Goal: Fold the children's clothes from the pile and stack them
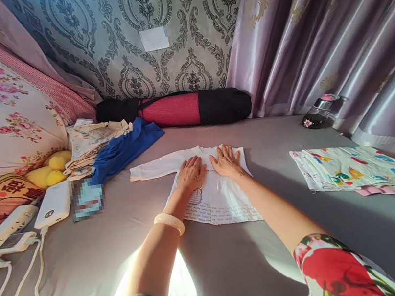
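A small white long-sleeved shirt with printed lettering and a drawing lies flat in front of me. One sleeve stretches out to the left; the other does not show on the right side. My left hand rests on the chest of the shirt, fingers extended, partly covering the drawing. Beside it, my right hand presses flat near the shirt's right shoulder with its fingers spread. Neither hand grasps anything. A pale bangle circles my left wrist.
Folded patterned cloth lies at right, near a dark bottle. At left are a blue garment, other clothes, a power bank and a power strip with cables. A black-and-red roll bag lies along the wall.
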`<state>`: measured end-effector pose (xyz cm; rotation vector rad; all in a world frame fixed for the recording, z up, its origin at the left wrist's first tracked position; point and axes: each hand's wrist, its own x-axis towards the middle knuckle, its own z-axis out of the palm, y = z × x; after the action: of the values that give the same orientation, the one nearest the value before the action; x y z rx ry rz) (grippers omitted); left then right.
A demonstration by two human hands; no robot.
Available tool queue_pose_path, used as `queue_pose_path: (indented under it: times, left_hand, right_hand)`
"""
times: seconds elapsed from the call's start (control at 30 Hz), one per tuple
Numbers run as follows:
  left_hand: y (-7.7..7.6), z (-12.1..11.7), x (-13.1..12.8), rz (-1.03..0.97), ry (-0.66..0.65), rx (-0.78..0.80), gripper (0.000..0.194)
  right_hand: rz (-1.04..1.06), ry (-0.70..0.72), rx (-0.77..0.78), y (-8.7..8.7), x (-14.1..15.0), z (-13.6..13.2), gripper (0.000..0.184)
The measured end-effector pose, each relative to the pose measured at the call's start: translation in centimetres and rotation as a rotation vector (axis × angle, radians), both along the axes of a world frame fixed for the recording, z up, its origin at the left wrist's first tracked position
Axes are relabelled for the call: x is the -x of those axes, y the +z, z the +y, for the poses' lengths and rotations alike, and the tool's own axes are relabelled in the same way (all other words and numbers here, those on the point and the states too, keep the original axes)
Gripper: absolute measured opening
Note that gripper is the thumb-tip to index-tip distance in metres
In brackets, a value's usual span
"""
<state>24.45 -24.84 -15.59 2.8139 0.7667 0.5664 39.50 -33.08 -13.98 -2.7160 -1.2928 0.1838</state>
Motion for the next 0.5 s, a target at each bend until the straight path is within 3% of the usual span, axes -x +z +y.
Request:
queue_pose_path:
  times: [0.17,0.33,0.5]
  left_hand:
    - [0.1,0.0,0.0,-0.037,0.009,0.003,0.041]
    - [-0.3,0.4,-0.1,-0.075,0.036,-0.003,0.032]
    - [-0.8,0.9,-0.3,-0.09,0.024,0.008,0.036]
  right_hand:
    - [-0.016,-0.008,0.041,0.1,-0.2,0.1,0.075]
    - [0.038,-0.012,0.052,1.3,0.2,0.2,0.073]
    - [0.005,0.152,-0.012,2.1,2.2,0.9,0.063]
